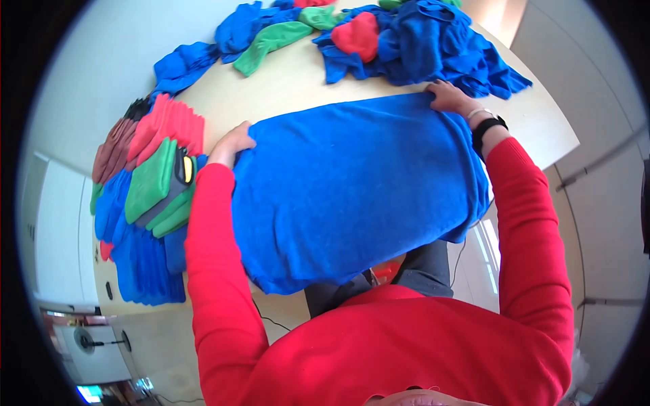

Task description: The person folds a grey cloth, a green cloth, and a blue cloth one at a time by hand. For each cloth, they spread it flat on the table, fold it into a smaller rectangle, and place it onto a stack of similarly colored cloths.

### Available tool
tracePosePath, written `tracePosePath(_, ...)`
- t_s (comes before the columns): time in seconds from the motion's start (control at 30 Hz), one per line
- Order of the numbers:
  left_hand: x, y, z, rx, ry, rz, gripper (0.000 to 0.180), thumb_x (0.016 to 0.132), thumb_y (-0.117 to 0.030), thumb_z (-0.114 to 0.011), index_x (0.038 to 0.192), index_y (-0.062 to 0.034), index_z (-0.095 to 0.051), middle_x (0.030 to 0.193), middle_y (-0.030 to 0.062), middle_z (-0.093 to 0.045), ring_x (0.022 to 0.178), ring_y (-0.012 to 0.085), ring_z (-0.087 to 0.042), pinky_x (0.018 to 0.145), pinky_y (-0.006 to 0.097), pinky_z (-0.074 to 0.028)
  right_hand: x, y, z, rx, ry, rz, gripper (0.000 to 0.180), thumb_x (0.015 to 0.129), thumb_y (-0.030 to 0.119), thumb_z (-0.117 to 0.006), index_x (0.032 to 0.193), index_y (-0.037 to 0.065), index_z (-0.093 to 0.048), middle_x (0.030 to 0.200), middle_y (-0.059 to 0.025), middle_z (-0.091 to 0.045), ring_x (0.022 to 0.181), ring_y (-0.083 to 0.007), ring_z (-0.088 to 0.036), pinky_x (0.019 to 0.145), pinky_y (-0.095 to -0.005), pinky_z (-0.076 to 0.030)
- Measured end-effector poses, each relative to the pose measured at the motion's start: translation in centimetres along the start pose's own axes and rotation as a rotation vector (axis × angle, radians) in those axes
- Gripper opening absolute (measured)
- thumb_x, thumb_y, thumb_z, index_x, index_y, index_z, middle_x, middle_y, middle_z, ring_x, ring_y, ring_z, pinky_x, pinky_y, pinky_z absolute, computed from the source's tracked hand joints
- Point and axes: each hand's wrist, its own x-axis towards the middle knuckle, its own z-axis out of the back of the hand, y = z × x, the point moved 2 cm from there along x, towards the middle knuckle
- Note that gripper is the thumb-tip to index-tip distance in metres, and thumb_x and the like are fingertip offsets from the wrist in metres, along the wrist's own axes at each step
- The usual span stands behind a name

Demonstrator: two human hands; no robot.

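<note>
A large blue cloth [359,183], which looks like a soft towel, is spread out before me, and its near part hangs over the table edge above my lap. My left hand [234,141] pinches its far left corner. At the far right corner my right hand [449,99] grips the cloth with the fingers partly hidden under the hem. Shallow creases run through the cloth, mostly along its left side. Just beyond my right hand lies a loose heap of blue cloths [423,47] with a crumpled red cloth [357,36] on it.
Folded cloths stand in stacks at the left: red ones [166,128], green ones [152,177], brown ones [116,149] and blue ones [145,267]. A crumpled green cloth [271,44] and more blue cloths [183,66] lie along the far side of the pale table [210,101].
</note>
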Motion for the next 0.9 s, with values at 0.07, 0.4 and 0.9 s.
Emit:
tracePosePath(0.07,-0.2,-0.5,0.6,0.197,-0.007,0.01,0.065,0.063,-0.008,-0.059,0.126,0.003,-0.048,0.114,0.0183,-0.061,0.098,0.0237,-0.059,0.085,0.031,-0.046,-0.2,0.5,1.0,0.044,0.064,-0.017,0.048,0.071,0.016,-0.057,0.118,0.009,-0.058,0.118,-0.0179,-0.057,0.108,-0.036,-0.054,0.092,-0.0424,-0.045)
tracePosePath(0.4,-8.7,-7.3,14.8,0.129,-0.524,-0.169,0.056,0.068,-0.011,-0.063,0.122,0.0037,-0.053,0.092,0.0063,-0.065,0.073,0.0126,-0.059,0.067,0.025,-0.049,-7.7,2.7,18.5,-0.174,-0.222,0.024,0.033,0.073,0.02,-0.065,0.099,-0.001,-0.061,0.085,-0.0144,-0.064,0.08,-0.0227,-0.06,0.074,-0.0358,-0.048)
tracePosePath(0.9,-24.0,-11.9,9.2,0.433,-0.791,-0.471,0.021,0.074,0.003,-0.062,0.088,-0.0027,-0.047,0.081,0.0107,-0.05,0.078,0.0191,-0.051,0.078,0.029,-0.043,-21.2,8.1,22.6,0.079,-0.66,0.259,0.011,0.077,0.002,-0.06,0.086,0.0,-0.053,0.076,-0.0092,-0.059,0.069,-0.0184,-0.056,0.063,-0.0348,-0.047)
